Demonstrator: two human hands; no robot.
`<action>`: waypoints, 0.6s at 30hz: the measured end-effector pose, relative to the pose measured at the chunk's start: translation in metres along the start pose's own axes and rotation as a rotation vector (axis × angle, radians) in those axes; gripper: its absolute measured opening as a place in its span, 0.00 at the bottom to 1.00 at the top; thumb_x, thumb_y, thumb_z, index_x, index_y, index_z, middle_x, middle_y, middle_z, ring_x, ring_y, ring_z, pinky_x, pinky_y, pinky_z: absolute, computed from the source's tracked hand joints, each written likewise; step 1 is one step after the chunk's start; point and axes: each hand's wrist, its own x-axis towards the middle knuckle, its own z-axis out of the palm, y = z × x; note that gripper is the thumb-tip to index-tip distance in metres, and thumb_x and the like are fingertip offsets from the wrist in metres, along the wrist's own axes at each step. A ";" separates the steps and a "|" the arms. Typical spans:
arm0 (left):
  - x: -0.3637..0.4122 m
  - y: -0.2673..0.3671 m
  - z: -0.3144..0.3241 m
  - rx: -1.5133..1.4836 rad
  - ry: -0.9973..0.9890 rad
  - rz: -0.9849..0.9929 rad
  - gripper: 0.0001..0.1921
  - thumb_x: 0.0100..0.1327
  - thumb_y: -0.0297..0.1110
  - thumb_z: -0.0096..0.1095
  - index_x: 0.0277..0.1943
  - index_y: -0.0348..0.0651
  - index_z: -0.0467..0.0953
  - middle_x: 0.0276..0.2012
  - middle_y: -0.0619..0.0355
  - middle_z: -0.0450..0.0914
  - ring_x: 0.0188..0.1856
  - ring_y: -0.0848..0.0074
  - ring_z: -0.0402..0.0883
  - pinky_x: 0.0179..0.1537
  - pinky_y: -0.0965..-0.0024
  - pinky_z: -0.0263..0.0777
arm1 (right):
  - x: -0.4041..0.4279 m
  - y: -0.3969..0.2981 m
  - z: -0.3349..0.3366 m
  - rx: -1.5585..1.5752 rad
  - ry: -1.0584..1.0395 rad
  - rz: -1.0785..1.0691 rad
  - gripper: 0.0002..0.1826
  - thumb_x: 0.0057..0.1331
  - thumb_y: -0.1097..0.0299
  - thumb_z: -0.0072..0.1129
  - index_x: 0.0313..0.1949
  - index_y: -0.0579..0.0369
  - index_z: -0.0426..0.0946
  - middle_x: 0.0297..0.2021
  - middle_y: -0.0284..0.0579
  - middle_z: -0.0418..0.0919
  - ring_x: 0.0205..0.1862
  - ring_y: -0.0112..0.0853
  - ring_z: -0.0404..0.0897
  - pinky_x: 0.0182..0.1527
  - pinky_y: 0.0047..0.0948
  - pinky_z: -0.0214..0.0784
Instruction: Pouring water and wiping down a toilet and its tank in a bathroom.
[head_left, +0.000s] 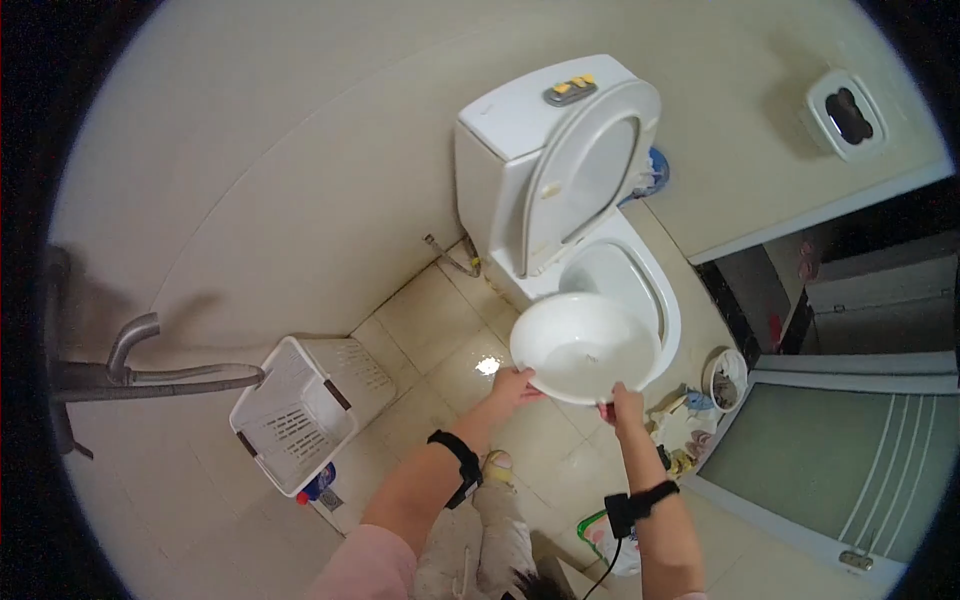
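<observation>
Both hands grip the near rim of a white plastic basin (577, 349). My left hand (514, 388) has its thumb over the rim on the left, and my right hand (624, 406) pinches it farther right. A small dark mark shows on the basin's bottom; whether it holds water I cannot tell. The basin is over the front left part of the white toilet bowl (670, 300) and hides some of its opening. Behind it the toilet seat and lid (592, 180) stand raised against the cistern (491, 172).
A white laundry basket (300, 420) stands at left beside a blue bottle with a red cap (319, 482). A shower hose (187, 375) hangs from the left wall. At right are a small waste bin (725, 379), piled items (684, 427) and a frosted glass door (810, 457).
</observation>
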 end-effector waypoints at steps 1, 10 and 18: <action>-0.004 -0.012 0.002 0.029 -0.030 -0.009 0.13 0.52 0.26 0.47 0.40 0.28 0.60 0.32 0.41 0.71 0.30 0.57 0.75 0.30 0.60 0.74 | -0.005 0.009 -0.011 -0.007 0.010 -0.011 0.10 0.51 0.68 0.41 0.25 0.64 0.64 0.12 0.45 0.68 0.09 0.27 0.66 0.09 0.21 0.59; -0.043 -0.116 -0.006 0.099 -0.243 -0.128 0.17 0.55 0.24 0.45 0.47 0.33 0.54 0.31 0.40 0.71 0.28 0.56 0.76 0.27 0.61 0.75 | -0.048 0.126 -0.096 0.135 0.085 0.045 0.09 0.50 0.68 0.40 0.28 0.62 0.62 0.13 0.41 0.66 0.09 0.27 0.64 0.07 0.22 0.54; -0.060 -0.149 -0.002 0.103 -0.244 -0.258 0.19 0.54 0.24 0.45 0.48 0.31 0.52 0.32 0.37 0.70 0.26 0.55 0.76 0.26 0.63 0.75 | -0.062 0.153 -0.128 0.169 0.226 0.203 0.09 0.50 0.67 0.42 0.25 0.61 0.62 0.12 0.42 0.65 0.09 0.28 0.64 0.08 0.22 0.55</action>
